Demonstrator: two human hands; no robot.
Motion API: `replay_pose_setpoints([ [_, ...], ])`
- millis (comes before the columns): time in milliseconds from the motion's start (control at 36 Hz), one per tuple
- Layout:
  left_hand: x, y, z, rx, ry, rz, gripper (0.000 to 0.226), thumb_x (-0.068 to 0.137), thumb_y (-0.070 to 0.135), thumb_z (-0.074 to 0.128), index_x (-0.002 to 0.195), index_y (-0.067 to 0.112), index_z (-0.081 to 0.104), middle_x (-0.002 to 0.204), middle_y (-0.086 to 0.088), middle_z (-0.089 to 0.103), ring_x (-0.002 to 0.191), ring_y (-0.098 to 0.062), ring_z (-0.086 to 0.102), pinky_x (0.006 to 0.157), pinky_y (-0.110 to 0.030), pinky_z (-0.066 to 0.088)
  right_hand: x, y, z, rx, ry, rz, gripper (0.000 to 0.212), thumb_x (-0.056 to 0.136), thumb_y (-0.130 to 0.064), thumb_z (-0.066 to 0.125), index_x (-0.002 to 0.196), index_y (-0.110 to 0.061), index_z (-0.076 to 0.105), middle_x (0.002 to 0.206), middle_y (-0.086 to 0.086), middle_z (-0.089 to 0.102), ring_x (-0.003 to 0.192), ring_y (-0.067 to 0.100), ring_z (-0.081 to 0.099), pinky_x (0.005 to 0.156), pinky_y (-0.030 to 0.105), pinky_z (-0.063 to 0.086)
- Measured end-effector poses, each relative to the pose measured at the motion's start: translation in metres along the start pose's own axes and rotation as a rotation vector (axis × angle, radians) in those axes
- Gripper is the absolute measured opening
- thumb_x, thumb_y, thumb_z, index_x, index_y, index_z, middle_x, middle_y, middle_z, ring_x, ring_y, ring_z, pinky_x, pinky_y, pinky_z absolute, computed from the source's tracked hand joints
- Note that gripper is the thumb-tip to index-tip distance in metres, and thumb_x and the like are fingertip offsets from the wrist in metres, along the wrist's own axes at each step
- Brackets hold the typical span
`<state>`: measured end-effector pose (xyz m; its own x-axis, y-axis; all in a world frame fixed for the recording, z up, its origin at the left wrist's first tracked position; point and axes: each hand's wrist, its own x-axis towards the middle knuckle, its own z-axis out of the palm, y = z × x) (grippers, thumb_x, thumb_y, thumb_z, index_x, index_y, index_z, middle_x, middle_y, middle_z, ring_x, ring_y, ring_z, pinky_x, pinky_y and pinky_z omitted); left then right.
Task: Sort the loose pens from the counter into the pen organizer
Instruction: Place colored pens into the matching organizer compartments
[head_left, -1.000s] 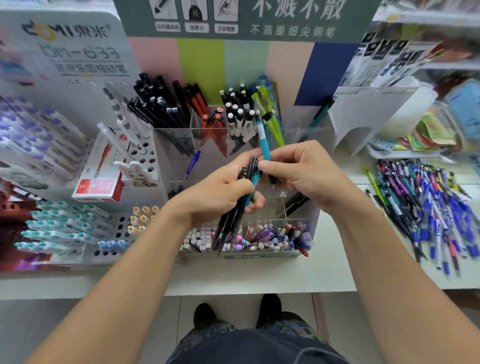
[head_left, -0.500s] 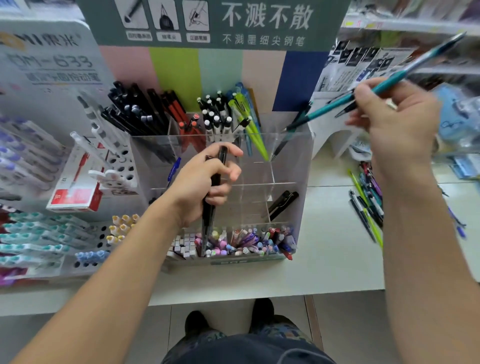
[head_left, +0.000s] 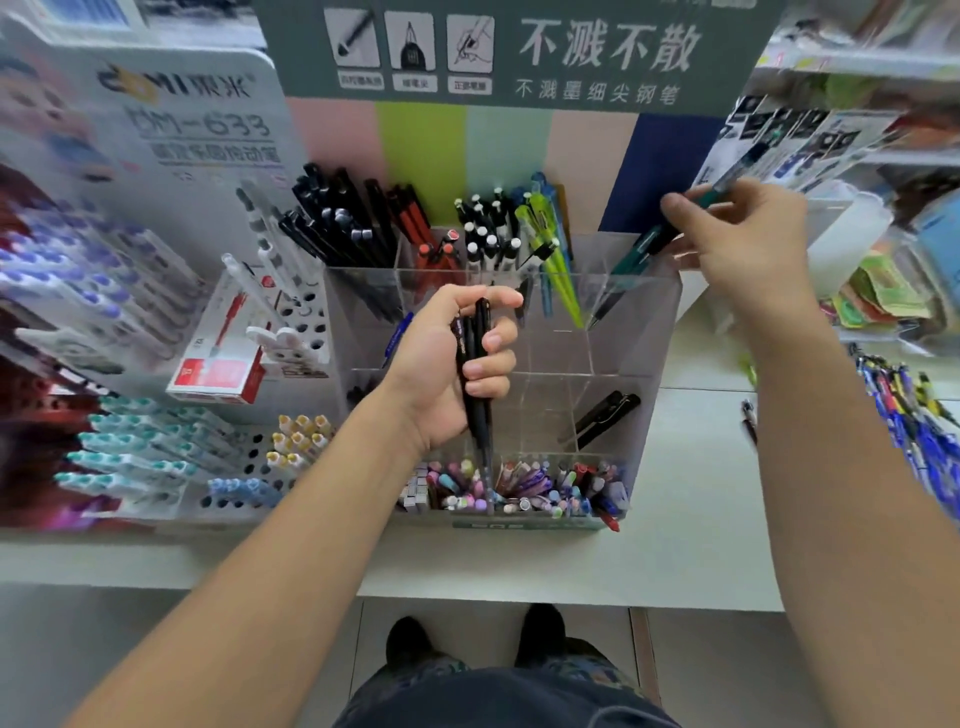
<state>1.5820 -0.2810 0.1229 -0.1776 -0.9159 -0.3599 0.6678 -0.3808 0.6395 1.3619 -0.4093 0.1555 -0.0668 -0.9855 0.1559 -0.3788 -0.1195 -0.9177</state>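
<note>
Both forearms reach up and away from the near edge of the white desk (head_left: 519, 566). The left hand (head_left: 447, 374) sits in front of the clear pen organizer (head_left: 644, 374), fingers curled round a small bundle of black pens (head_left: 475, 364) held nearly upright, thumb on top. Loose pens (head_left: 909, 415) lie on the desk at the right. Farther off and higher, the right hand (head_left: 743, 244) pinches a teal pen (head_left: 639, 254) between thumb and fingers, the pen slanting down with its tip inside the organizer's far right compartment.
</note>
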Motion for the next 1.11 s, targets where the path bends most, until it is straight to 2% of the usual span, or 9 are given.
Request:
replay_pose_setpoints([
  [194,-0.003,0.002,-0.007,0.030,-0.056,0.027,0.028,0.100,0.025,0.033,0.094,0.013,0.058,0.061,0.001,0.035,0.041,-0.008,0.022,0.038,-0.019,0.017,-0.003,0.006,-0.006,-0.040,-0.007,0.002,0.014,0.091,-0.011,0.075,0.101,-0.015,0.065,0.093,0.018,0.073,0.070,0.022,0.074,0.070,0.037,0.064],
  [278,-0.004,0.002,-0.009,0.049,-0.121,0.014,0.061,0.101,0.060,0.025,0.091,0.012,0.061,0.062,-0.002,0.033,0.044,-0.010,0.018,0.042,-0.021,0.012,-0.006,0.009,-0.005,-0.130,-0.018,-0.041,0.009,0.091,-0.016,0.075,0.100,-0.014,0.074,0.090,0.015,0.074,0.074,0.023,0.072,0.076,0.044,0.063],
  [389,-0.006,0.000,-0.012,0.152,-0.189,0.016,0.104,0.082,0.090,0.001,0.098,0.009,0.063,0.061,-0.006,0.034,0.044,-0.012,0.017,0.044,-0.023,0.011,-0.011,0.013,-0.002,-0.268,-0.015,-0.173,0.015,0.098,-0.025,0.065,0.108,-0.018,0.074,0.089,0.003,0.068,0.075,0.012,0.058,0.075,0.035,0.053],
  [500,-0.008,0.000,-0.009,0.268,-0.228,0.016,0.116,0.074,0.092,-0.011,0.111,0.007,0.059,0.061,-0.009,0.036,0.041,-0.013,0.020,0.046,-0.023,0.013,-0.015,0.021,0.000,-0.236,-0.009,-0.181,0.028,0.105,-0.025,0.050,0.122,-0.015,0.070,0.098,-0.004,0.067,0.084,0.005,0.058,0.078,0.025,0.045],
  [611,-0.010,0.001,-0.006,0.290,-0.230,0.025,0.117,0.071,0.091,-0.016,0.115,0.008,0.055,0.063,-0.011,0.040,0.038,-0.013,0.023,0.045,-0.020,0.018,-0.021,0.020,0.001,-0.222,-0.020,-0.192,0.022,0.097,-0.025,0.061,0.116,-0.017,0.068,0.079,-0.006,0.062,0.067,0.005,0.054,0.069,0.030,0.046],
  [694,-0.011,0.000,-0.006,0.276,-0.190,0.022,0.120,0.070,0.091,-0.017,0.117,0.008,0.055,0.063,-0.011,0.041,0.038,-0.013,0.023,0.045,-0.019,0.020,-0.026,0.008,0.003,-0.381,-0.079,-0.160,0.028,0.091,-0.018,0.072,0.115,-0.021,0.059,0.087,0.000,0.065,0.075,0.015,0.060,0.077,0.037,0.054],
  [833,-0.014,0.002,-0.010,0.281,-0.094,0.027,0.127,0.069,0.092,-0.017,0.135,0.007,0.051,0.066,-0.014,0.043,0.040,-0.013,0.022,0.046,-0.019,0.020,-0.053,-0.029,0.001,-0.526,0.101,-0.256,0.045,0.090,-0.040,0.073,0.126,-0.020,0.057,0.091,-0.001,0.061,0.082,0.016,0.054,0.073,0.031,0.039],
  [972,-0.020,0.006,-0.005,0.330,-0.008,0.060,0.121,0.071,0.090,-0.019,0.136,0.016,0.052,0.065,-0.008,0.051,0.042,-0.013,0.025,0.046,-0.018,0.018,-0.096,-0.054,0.055,-0.225,-0.537,-0.297,0.025,0.086,-0.042,0.077,0.104,-0.025,0.075,0.075,-0.002,0.068,0.057,0.004,0.053,0.057,0.021,0.043],
  [1111,-0.028,0.014,-0.007,0.355,-0.003,0.081,0.124,0.068,0.090,-0.019,0.126,0.015,0.060,0.079,-0.009,0.066,0.046,-0.012,0.023,0.048,-0.019,0.016,-0.108,-0.058,0.092,0.006,-0.678,-0.242,0.008,0.086,-0.024,0.080,0.090,-0.022,0.074,0.076,-0.001,0.070,0.055,0.006,0.054,0.054,0.024,0.045],
])
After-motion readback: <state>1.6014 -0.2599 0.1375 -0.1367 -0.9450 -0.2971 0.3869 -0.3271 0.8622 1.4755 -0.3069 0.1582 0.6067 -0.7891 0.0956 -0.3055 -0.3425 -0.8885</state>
